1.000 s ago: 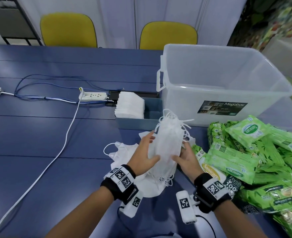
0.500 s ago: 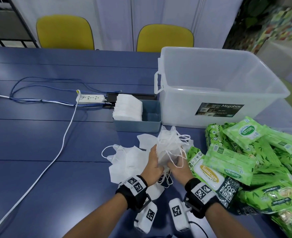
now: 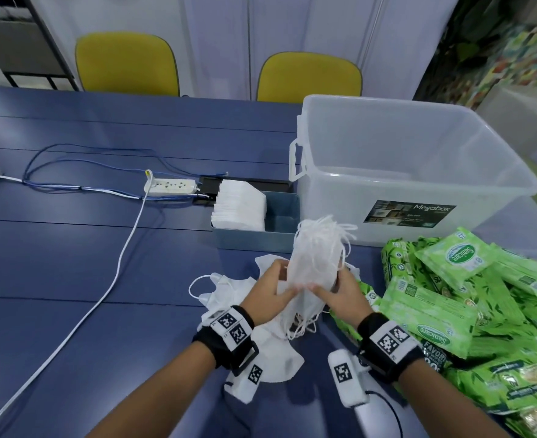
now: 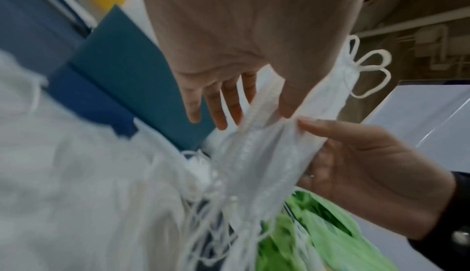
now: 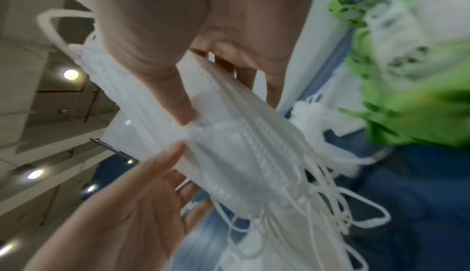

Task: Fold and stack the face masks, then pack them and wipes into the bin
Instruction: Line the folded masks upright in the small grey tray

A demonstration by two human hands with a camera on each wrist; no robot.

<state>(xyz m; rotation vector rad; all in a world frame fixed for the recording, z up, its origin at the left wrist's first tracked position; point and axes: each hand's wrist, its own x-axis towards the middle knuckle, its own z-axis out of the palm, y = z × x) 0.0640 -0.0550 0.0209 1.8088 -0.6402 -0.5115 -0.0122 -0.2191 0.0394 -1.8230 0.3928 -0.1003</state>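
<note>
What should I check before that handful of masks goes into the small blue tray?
1. Both hands on the mask stack: ok, left hand and right hand pinch it from either side.
2. Stack edges aligned: ok in the right wrist view.
3. Ear loops tucked: not ok, they splay out at both ends.
4. Room in the blue tray: ok, its right part is free beside the folded masks.
5. Loose masks left on the table: not ok, several unfolded.
6. Clear bin open: ok.

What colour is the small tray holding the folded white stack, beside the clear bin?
Muted blue-grey small tray; the head view shows it best.
</note>
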